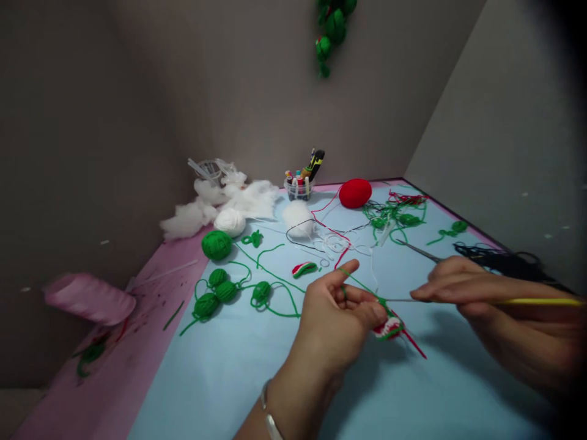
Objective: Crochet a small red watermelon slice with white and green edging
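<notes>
My left hand [337, 321] pinches a small crochet piece [389, 329] in red, white and green between thumb and fingers. Green yarn [362, 284] passes over my raised left index finger down to the piece, and a red yarn tail [416, 346] hangs from it. In my right hand [495, 299] is a crochet hook with a yellow handle [541, 302]; its thin metal tip meets the green edge of the piece. A pointed grey metal tool [419, 250] also sticks out from my right hand, its other end hidden. Beyond my left hand lies another crocheted slice [304, 269].
Green yarn balls [216, 245] lie at left, with white stuffing [247, 198] behind. A clear cup of pens [299, 188] and a red yarn ball [355, 193] stand at the back. Tangled yarn scraps [394, 215] and black yarn [518, 263] lie right. A pink roll [92, 298] is far left.
</notes>
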A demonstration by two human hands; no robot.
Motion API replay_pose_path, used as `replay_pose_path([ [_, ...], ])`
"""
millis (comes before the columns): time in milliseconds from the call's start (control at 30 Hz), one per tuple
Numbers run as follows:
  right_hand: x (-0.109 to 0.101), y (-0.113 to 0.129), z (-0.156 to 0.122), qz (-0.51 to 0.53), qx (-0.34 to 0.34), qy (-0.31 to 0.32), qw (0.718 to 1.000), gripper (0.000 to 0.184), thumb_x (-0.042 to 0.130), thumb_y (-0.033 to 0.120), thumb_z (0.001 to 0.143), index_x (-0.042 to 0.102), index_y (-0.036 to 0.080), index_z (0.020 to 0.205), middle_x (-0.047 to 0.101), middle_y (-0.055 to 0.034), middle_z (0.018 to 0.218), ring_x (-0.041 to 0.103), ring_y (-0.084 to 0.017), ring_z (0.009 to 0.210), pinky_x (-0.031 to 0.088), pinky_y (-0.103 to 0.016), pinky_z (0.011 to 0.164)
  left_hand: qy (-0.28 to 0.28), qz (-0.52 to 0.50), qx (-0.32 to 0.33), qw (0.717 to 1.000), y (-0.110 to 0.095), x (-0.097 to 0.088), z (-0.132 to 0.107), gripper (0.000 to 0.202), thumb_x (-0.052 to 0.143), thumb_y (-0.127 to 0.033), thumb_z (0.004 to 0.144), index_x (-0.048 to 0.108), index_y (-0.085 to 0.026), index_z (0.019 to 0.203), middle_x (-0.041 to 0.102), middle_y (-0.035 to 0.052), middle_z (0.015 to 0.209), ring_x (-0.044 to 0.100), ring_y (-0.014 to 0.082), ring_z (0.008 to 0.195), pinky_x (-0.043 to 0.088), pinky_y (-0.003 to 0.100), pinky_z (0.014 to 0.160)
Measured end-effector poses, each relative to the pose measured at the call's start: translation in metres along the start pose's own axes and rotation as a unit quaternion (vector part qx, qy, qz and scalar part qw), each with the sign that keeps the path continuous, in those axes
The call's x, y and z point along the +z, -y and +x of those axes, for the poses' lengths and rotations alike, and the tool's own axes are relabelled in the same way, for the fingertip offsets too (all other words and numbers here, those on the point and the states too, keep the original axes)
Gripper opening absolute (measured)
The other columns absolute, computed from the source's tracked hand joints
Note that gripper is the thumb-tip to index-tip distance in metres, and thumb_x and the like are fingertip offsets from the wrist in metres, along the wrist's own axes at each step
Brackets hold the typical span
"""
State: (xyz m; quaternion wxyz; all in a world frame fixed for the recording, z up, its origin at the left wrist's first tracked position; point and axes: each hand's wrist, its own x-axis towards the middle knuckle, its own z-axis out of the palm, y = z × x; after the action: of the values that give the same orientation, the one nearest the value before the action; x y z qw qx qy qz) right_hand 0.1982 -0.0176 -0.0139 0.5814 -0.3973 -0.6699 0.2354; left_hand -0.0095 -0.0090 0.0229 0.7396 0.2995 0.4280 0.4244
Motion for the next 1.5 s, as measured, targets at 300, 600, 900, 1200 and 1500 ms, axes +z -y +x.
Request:
replay_pose_path([
  [300,0.027,0.010,0.001,0.216,0.255,0.025,0.942,0.023,0.082,0.053,0.071,0.082,0.030,0.075,0.080,-0.0061,0.074,0.075,-0.021,0.066,0.063,-0.028,0.060,0.034,-0.027,-0.010,0.999,0.008,0.002,0.000,0.088,0.088,-0.010,0.043,0.059,0.000,0.126,0.065,-0.0044,0.057,0.057,0.0107,0.054,0.044,0.026,0.063],
  [600,0.026,-0.001,-0.010,0.210,0.264,-0.059,0.939,0.020,0.085,0.046,0.068,0.081,0.031,0.080,0.081,-0.0038,0.081,0.073,-0.017,0.065,0.062,-0.025,0.062,0.019,-0.079,-0.025,0.996,0.012,0.007,-0.001,0.065,0.087,-0.008,0.049,0.067,-0.004,0.110,0.067,-0.0035,0.066,0.060,0.0082,0.058,0.045,0.023,0.067],
  [900,0.029,0.013,0.001,0.253,0.345,-0.071,0.901,0.029,0.088,0.048,0.063,0.074,0.024,0.073,0.067,0.0006,0.059,0.059,-0.013,0.054,0.054,-0.023,0.053,-0.034,-0.059,-0.004,0.998,0.013,0.008,0.001,0.032,0.072,0.000,0.057,0.072,-0.008,0.089,0.063,-0.0043,0.059,0.055,0.0075,0.054,0.042,0.022,0.061],
  [1200,0.025,0.019,-0.004,0.170,0.238,-0.055,0.955,0.021,0.077,0.051,0.078,0.071,0.031,0.080,0.081,-0.0037,0.080,0.065,-0.016,0.059,0.058,-0.026,0.060,-0.053,-0.029,-0.006,0.998,0.009,0.011,0.001,0.034,0.066,0.005,0.067,0.068,-0.004,0.099,0.061,-0.0057,0.056,0.054,0.0067,0.053,0.042,0.022,0.060],
  [1500,0.026,0.015,-0.008,0.122,0.158,-0.021,0.980,0.013,0.067,0.046,0.088,0.070,0.034,0.088,0.082,-0.0025,0.087,0.066,-0.015,0.059,0.059,-0.027,0.060,-0.040,-0.008,0.013,0.999,0.010,0.008,0.003,0.037,0.068,0.005,0.068,0.067,-0.004,0.104,0.062,-0.0052,0.060,0.055,0.0062,0.055,0.044,0.021,0.061],
])
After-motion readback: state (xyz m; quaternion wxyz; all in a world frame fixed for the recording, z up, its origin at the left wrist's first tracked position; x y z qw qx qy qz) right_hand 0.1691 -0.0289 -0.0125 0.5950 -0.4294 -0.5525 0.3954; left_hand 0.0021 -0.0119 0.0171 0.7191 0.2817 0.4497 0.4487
